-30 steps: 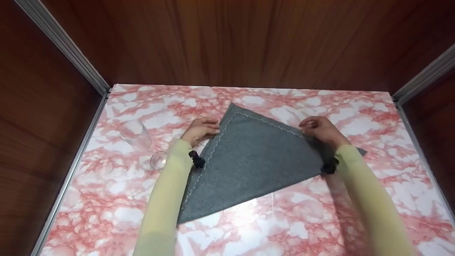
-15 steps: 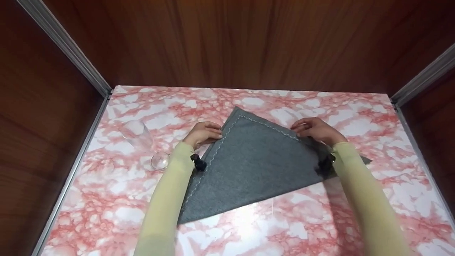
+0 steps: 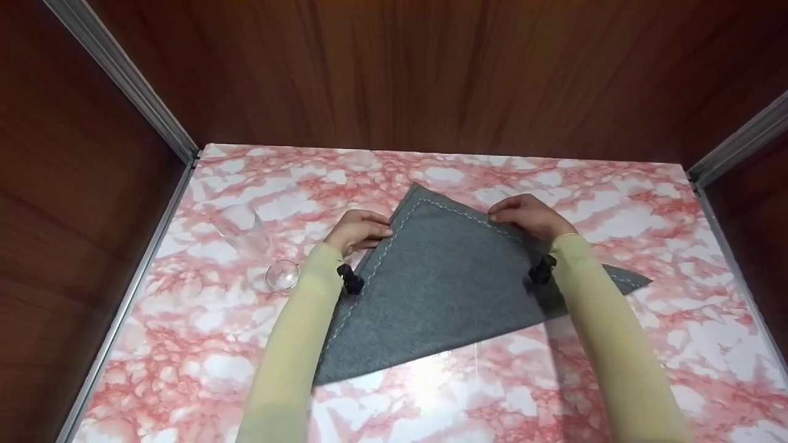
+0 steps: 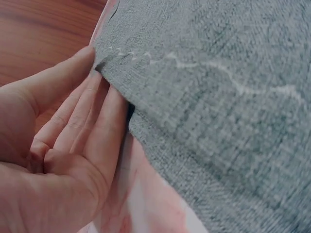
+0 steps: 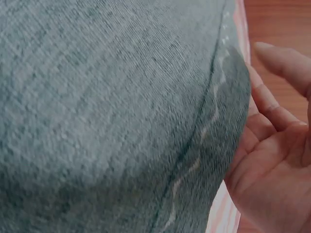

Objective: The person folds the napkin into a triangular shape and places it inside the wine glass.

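Note:
A grey cloth napkin (image 3: 431,289) with wavy white stitching near its edges lies folded into a triangle, its peak pointing to the back. My left hand (image 3: 360,229) pinches its left edge below the peak. In the left wrist view the thumb (image 4: 80,63) meets the edge and the fingers (image 4: 104,121) go under it. On the upper right edge is my right hand (image 3: 526,215). The right wrist view shows its fingers (image 5: 265,102) partly hidden behind the cloth edge, while the thumb (image 5: 282,60) stands apart from the fabric.
A clear stemmed glass (image 3: 246,231) is left of my left forearm, its round foot (image 3: 282,275) near the sleeve. Dark wood panels (image 3: 394,74) with metal corner strips enclose the back and sides of the red-and-white marbled table (image 3: 184,344).
My right hand has slid left along the upper edge towards the peak, uncovering more of the napkin's right corner. My left hand has shifted slightly right along with the cloth.

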Action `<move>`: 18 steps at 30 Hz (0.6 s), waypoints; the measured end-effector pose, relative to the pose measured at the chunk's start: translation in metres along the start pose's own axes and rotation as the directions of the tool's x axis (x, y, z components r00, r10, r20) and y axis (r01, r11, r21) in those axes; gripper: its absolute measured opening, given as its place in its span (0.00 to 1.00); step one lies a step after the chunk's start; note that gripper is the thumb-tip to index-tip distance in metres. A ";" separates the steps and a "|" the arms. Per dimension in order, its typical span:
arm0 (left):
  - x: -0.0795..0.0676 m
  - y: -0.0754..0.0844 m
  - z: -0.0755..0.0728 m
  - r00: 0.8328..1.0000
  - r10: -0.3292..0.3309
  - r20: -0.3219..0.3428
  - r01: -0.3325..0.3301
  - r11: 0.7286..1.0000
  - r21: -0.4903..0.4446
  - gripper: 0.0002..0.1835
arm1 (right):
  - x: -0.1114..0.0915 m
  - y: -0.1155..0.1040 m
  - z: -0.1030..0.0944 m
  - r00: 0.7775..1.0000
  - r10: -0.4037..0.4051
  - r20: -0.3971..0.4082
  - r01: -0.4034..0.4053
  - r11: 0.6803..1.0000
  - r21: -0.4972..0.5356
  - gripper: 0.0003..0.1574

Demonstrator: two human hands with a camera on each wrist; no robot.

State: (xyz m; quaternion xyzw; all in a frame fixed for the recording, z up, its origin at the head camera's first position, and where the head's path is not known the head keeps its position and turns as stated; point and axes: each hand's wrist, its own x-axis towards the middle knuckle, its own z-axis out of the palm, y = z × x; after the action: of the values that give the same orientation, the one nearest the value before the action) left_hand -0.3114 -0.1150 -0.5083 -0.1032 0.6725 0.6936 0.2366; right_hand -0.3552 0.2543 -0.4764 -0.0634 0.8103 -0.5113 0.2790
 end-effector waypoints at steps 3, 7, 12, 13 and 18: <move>0.000 0.000 0.002 1.000 0.017 -0.003 -0.017 1.000 -0.004 0.20 | 0.005 0.009 0.000 0.999 -0.014 -0.036 0.013 0.999 -0.043 0.23; 0.003 0.000 0.004 0.999 0.030 -0.026 -0.030 0.999 -0.013 0.21 | 0.003 0.012 0.001 0.997 0.008 -0.074 -0.012 0.998 -0.054 0.20; 0.008 0.002 0.010 0.997 0.050 -0.061 -0.050 0.999 0.002 0.21 | -0.002 0.012 -0.002 0.998 -0.002 -0.056 -0.002 0.998 -0.066 0.19; 0.009 0.003 0.011 0.996 0.055 -0.068 -0.055 0.998 0.004 0.21 | -0.003 0.012 -0.002 0.999 -0.001 -0.046 -0.002 0.998 -0.059 0.19; 0.015 0.006 0.017 0.992 0.092 -0.088 -0.092 0.996 0.004 0.20 | -0.011 0.007 -0.003 0.999 0.033 0.004 -0.033 0.999 -0.003 0.20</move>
State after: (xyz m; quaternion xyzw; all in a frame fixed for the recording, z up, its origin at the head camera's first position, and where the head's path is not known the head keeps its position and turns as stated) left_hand -0.3238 -0.0950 -0.5085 -0.1025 0.6862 0.6986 0.1748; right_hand -0.3461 0.2645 -0.4767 -0.0512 0.8115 -0.5054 0.2889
